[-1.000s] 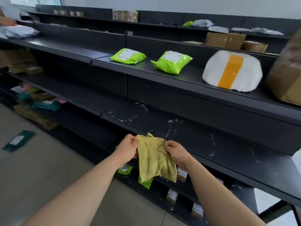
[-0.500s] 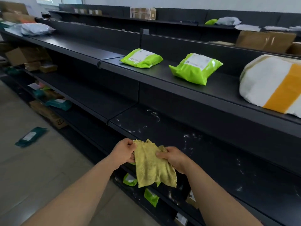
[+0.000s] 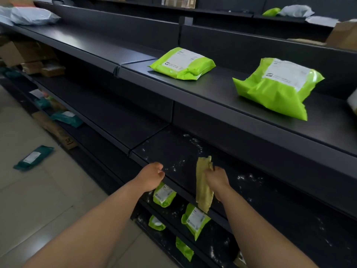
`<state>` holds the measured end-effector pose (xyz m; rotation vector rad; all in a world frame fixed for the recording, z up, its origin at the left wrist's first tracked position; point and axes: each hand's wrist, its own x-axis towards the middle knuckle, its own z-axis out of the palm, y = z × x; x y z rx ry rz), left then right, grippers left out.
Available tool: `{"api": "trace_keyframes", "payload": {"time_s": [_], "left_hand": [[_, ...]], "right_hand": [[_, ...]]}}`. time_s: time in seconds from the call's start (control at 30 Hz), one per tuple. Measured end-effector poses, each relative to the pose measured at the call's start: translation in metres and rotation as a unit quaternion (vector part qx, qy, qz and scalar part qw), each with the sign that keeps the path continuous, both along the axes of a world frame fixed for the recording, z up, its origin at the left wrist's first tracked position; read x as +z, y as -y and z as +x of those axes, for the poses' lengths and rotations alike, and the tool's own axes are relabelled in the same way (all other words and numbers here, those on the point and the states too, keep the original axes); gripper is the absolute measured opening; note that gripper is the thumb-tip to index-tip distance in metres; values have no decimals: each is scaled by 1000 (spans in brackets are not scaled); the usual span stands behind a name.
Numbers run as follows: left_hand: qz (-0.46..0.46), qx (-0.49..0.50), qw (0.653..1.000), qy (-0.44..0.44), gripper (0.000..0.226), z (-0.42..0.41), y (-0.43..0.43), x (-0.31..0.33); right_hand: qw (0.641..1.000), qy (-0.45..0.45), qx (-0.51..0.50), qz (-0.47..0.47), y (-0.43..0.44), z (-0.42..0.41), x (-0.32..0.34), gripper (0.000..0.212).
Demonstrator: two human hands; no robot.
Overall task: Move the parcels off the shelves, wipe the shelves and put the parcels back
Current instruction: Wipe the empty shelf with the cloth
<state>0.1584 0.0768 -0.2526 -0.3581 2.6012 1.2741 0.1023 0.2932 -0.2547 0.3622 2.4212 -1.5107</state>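
As the right hand grips the cloth and the left hand curls loosely, empty, the cleared shelf awaits wiping — then restocking.

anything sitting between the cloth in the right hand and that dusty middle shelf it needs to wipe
Nothing visible. The right hand holds the yellow cloth right at the speckled middle shelf, which carries only white specks there. The green parcels lie on the shelves above and below it.
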Motion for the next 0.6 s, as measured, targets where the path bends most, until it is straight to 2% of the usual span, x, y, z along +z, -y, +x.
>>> {"api": "trace_keyframes", "payload": {"time_s": [0.17,0.3,0.37,0.43,0.53,0.6], "left_hand": [[-57,-39,997,19,44,-46,55,-18],[-128,-107,985,36,42,-81,102,-31],[-162,-143,975,42,41,-98,124,-38],[-188,-170,966,44,41,-112,140,-43],[-230,-205,950,41,43,-131,159,-52],[-254,-221,941,36,44,-143,171,-59]], "right_hand": [[998,15,-6,56,43,-35,-19,40],[995,57,-11,86,75,-50,-41,69],[979,98,-1,178,88,-53,-54,76],[959,101,24,263,97,-52,-68,71],[963,69,4,261,113,-54,-87,52],[961,19,-15,274,125,-59,-97,50]]}}
